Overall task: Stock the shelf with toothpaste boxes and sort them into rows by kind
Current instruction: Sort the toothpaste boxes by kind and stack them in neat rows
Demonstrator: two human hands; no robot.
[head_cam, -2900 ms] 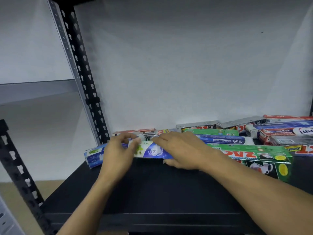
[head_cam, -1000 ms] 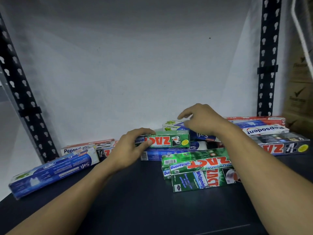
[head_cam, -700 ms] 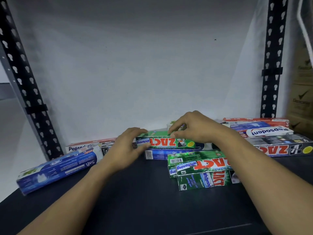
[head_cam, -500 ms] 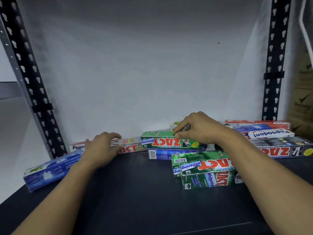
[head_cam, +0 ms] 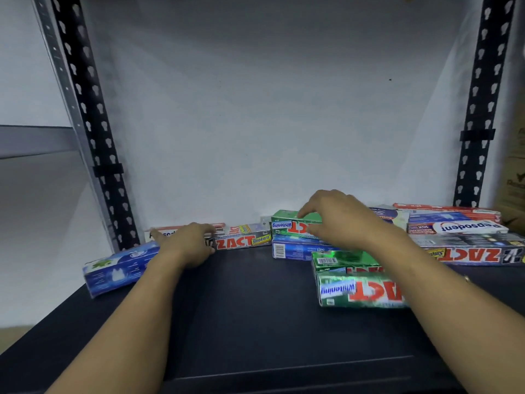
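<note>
My right hand point(head_cam: 338, 223) is closed on a green ZACT Whitening box point(head_cam: 284, 224), fingers on its top and thumb on its front face. That box lies on a blue box point(head_cam: 295, 250) at the back of the black shelf point(head_cam: 250, 322). My left hand point(head_cam: 187, 244) covers the left end of a silver ZACT Smokers box point(head_cam: 244, 241) at the back left, fingers over the top and thumb at the front. Two more green ZACT boxes point(head_cam: 360, 291) are stacked in front of my right forearm. A blue box point(head_cam: 119, 268) lies askew at the left edge.
A long silver ZACT box point(head_cam: 477, 254) and a pile of Pepsodent boxes point(head_cam: 468, 227) fill the back right. Black perforated uprights point(head_cam: 93, 132) point(head_cam: 480, 109) frame the bay before a white wall. A cardboard carton point(head_cam: 514, 172) stands beyond the right upright.
My left hand let go of the green ZACT box and moved left onto the silver ZACT Smokers box. My right hand came down onto the green box and stayed there.
</note>
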